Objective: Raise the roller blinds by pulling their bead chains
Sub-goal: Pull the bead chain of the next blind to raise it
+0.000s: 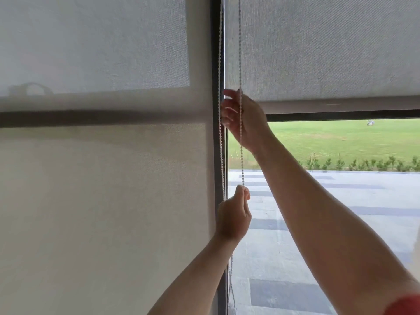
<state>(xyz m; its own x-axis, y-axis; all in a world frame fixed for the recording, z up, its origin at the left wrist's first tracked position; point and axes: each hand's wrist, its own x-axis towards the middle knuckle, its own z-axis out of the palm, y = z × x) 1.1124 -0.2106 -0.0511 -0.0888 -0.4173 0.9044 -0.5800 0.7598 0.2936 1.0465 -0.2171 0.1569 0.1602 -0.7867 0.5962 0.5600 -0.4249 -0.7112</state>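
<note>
The right roller blind [329, 53] is grey, and its bottom bar [341, 108] sits partway up the window, with the glass bare below it. The left roller blind [102, 178] hangs fully down. A grey bead chain [241, 160] runs vertically in front of the right blind's left edge. A second white bead chain [220, 64] hangs along the dark window frame [214, 42]. My left hand [233, 214] is low and pinches the grey chain between thumb and fingers. My right hand [244, 119] is higher, level with the blind's bottom bar, its fingers curled around the same chain.
Through the uncovered glass I see a paved terrace [318, 223], a low hedge [363, 164] and a lawn [341, 137]. A dark horizontal window bar [341, 115] crosses just under the right blind's bottom bar. The chain's lower loop [230, 280] hangs below my left hand.
</note>
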